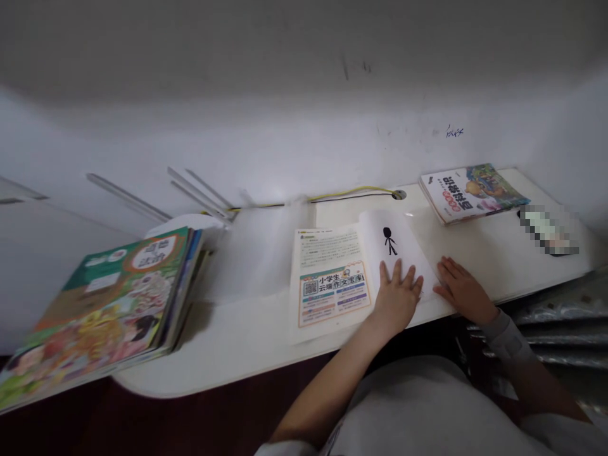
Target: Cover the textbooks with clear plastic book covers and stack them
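An open book (332,278) lies on the white desk (237,335) in front of me. Its left page carries printed text and a coloured box; its right page is white with a small black stick figure (389,240). My left hand (396,294) rests flat on the lower part of the right page, fingers spread. My right hand (460,288) lies flat beside the page's right edge, fingers stretched out, a grey band on the wrist. Neither hand holds anything.
A stack of colourful books (104,310) sits at the desk's left end, overhanging the edge. Another colourful book (475,190) lies at the back right. A yellow cable (342,193) runs along the wall to a desk grommet (399,194). A white wall stands close behind.
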Demonstrator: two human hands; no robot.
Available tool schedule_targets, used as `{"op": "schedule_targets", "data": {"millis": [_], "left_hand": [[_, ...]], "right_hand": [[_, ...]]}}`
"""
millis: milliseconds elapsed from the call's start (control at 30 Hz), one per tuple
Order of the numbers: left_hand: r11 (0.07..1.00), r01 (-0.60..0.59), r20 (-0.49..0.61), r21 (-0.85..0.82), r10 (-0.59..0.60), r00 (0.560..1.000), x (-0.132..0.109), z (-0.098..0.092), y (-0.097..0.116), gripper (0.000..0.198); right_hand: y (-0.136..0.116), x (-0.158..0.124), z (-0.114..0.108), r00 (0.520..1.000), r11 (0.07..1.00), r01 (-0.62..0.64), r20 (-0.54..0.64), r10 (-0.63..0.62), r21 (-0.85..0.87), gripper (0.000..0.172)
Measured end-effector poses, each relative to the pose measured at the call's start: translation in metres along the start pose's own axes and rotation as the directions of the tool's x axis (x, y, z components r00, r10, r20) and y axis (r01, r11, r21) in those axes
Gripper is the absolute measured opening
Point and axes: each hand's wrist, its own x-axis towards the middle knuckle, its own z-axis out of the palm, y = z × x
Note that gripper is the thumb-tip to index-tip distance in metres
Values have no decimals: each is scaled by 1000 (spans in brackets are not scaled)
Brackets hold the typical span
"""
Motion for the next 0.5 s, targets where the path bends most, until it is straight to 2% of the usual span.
{"op": "schedule_targets", "data": {"millis": [300,400,500], "left_hand": [[998,60,-9,-21,-60,998,9,3,9,43],[996,88,-17,-21,-89,996,11,6,11,42],[995,93,-37,-21,-94,995,13,10,13,42]], "right_hand": [[10,-9,-7,993,918,-101,-12,114,382,54],[12,-10,-10,992,889,-112,-5,127,444,53],[12,-11,-11,994,896,-93,-6,107,433,53]]}}
